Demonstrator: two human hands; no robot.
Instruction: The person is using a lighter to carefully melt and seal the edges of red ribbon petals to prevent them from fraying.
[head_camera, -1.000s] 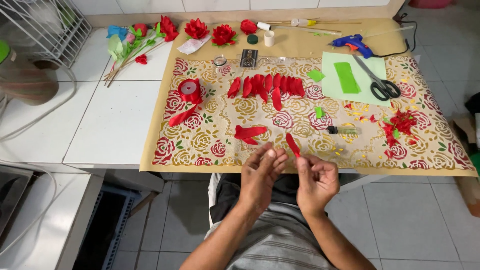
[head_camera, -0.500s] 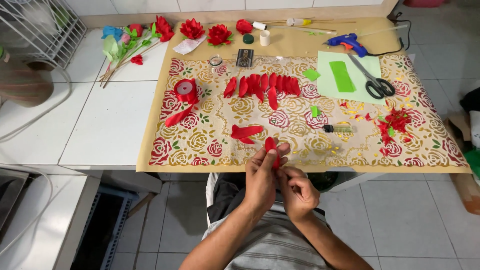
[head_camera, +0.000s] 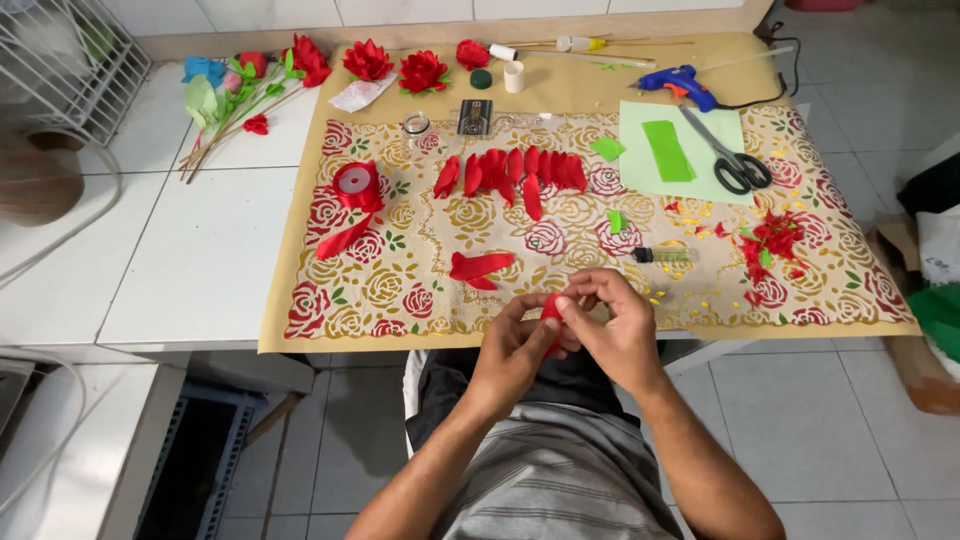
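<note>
My left hand (head_camera: 515, 345) and right hand (head_camera: 610, 330) both pinch a small red ribbon piece (head_camera: 551, 310), grip closed on it from either side, just off the near edge of the rose-patterned mat (head_camera: 400, 270). Folded red petals (head_camera: 512, 172) lie farther up that mat.

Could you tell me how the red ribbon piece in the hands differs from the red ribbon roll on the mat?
The ribbon piece is a short cut bit pinched between the left hand and right hand, off the mat; the ribbon roll lies untouched on the patterned mat. The piece is folded and mostly hidden by fingers; the roll is wound on a spool with a loose tail trailing. Both are red.
</note>
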